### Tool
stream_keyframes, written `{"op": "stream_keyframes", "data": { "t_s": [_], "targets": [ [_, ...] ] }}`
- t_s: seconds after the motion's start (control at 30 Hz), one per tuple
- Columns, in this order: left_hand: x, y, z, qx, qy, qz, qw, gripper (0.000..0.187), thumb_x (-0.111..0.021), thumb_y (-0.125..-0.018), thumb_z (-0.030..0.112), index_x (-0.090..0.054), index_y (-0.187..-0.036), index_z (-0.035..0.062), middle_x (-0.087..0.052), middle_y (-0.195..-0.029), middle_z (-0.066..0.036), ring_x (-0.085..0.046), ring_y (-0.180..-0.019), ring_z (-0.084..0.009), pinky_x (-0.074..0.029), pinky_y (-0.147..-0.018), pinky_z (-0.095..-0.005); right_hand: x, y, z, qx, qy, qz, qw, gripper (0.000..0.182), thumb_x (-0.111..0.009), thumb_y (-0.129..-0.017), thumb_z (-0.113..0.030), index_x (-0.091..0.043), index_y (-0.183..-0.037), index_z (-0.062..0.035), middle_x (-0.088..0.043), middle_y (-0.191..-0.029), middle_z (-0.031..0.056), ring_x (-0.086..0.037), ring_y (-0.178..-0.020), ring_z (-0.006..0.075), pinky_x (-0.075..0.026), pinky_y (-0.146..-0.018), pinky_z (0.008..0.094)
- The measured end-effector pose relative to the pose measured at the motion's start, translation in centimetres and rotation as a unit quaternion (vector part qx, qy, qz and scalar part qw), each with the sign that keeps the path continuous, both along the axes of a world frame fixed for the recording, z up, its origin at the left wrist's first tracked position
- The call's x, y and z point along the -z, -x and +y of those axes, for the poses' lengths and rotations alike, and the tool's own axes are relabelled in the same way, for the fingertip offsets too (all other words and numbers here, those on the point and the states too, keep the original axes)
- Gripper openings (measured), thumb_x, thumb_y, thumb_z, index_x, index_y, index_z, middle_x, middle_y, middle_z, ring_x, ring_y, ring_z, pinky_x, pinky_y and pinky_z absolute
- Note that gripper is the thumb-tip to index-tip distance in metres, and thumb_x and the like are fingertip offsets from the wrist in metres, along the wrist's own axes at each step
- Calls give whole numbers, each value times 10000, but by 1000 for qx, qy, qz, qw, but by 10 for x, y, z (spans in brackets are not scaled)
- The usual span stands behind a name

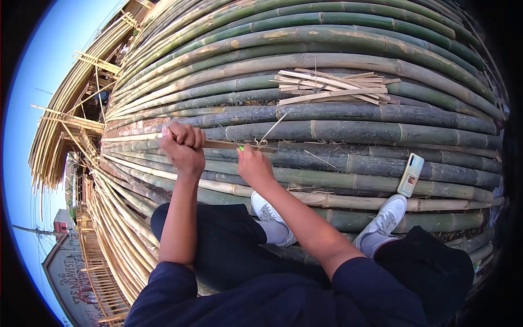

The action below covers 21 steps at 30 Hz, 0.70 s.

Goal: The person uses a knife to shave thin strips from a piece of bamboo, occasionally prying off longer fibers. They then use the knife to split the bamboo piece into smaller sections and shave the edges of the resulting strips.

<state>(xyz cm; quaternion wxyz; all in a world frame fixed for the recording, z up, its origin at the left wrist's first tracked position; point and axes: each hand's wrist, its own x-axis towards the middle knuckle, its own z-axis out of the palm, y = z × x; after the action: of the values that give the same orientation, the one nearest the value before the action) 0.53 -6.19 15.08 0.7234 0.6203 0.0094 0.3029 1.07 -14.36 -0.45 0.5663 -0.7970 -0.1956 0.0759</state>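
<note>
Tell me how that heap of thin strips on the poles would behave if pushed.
The strips look stiff, since their ends jut out straight. Each is probably light, being thin. They may scatter, as they lie crisscrossed over rounded poles.

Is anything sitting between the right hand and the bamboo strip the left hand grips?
Nothing visible blocks it: the right hand is right at the bamboo strip that runs out of the left hand. A small bright green item shows at the right fingertips.
</note>
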Motion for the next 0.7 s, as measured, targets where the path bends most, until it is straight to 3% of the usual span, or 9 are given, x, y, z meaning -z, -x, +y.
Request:
{"op": "stream_keyframes", "data": {
  "t_s": [0.13, 0.3, 0.4, 0.47, 0.57, 0.7],
  "targets": [
    [5, 7, 9, -5, 1, -1, 1000, 422, -296, -961, 377, -244, -622, 132, -146, -516, 24, -105, -450, -116, -153, -443, -299, -11, 3, -2, -22, 49, -6, 999, 311, -442, -955, -277, -517, -888, 17, -628, -709, 238, -639, -688, 422, -523, -592, 489],
    [5, 2, 1, -7, -8, -5, 1000, 378, -282, -945, 297, -241, -614, 120, -155, -516, 18, -114, -443, -113, -152, -430, -300, -20, 2, -11, -23, 81, 17, 996, 330, -427, -961, -278, -555, -892, 18, -650, -795, 229, -654, -759, 402, -536, -654, 474],
    [4, 1, -7, 5, -28, 5, 1000, 415, -282, -972, 349, -247, -617, 136, -145, -502, 23, -102, -444, -116, -146, -433, -300, 13, -2, -9, -33, 151, 55, 986, 336, -430, -959, -265, -602, -917, 21, -665, -873, 208, -661, -798, 385, -543, -670, 454],
    [6, 0, -17, 30, -54, 21, 998, 413, -291, -963, 346, -247, -611, 136, -146, -500, 21, -106, -434, -115, -151, -428, -298, 61, -4, -13, -22, 158, 154, 975, 339, -434, -955, -265, -614, -969, 23, -653, -934, 221, -639, -883, 393, -521, -742, 474],
    [9, -8, -20, 58, -65, 14, 996, 398, -299, -945, 326, -242, -599, 137, -147, -494, 19, -100, -421, -115, -150, -422, -297, 64, -10, -26, -46, 166, 101, 980, 345, -429, -957, -261, -604, -926, 34, -650, -912, 240, -643, -859, 394, -520, -731, 478],
    [4, -9, -21, 30, -17, 33, 999, 352, -329, -893, 289, -256, -594, 117, -184, -501, 17, -125, -430, -109, -158, -427, -295, -36, -9, -46, -37, 122, 93, 987, 349, -406, -969, -260, -595, -905, 26, -660, -891, 220, -660, -840, 367, -537, -708, 453]
  ]
}}
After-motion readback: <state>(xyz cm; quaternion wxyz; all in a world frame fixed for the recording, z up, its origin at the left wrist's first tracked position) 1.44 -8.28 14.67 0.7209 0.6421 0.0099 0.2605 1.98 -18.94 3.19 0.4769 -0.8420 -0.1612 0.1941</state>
